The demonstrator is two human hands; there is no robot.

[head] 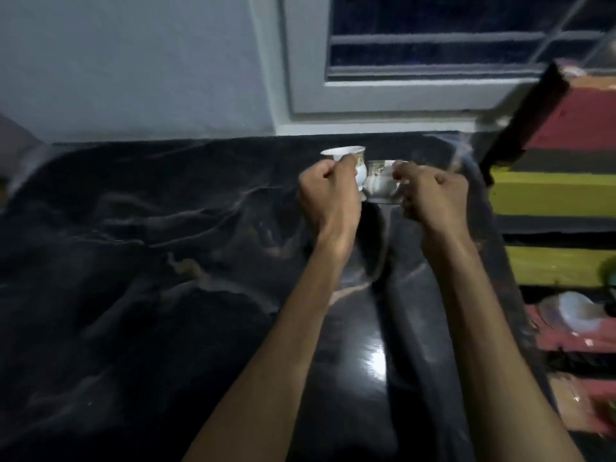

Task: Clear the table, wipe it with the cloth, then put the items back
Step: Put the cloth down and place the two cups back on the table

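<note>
No legible text anywhere (perhaps lost to blur and dimness).

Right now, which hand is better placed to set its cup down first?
Probably the right hand: its cup sits lower, nearer the black table. The left hand holds its cup higher.

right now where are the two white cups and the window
left cup [359, 161], head view, on its white side wall beside the fingers
right cup [380, 181], head view, on its ribbed lower body
window [433, 51], head view, on the dark barred pane
</note>
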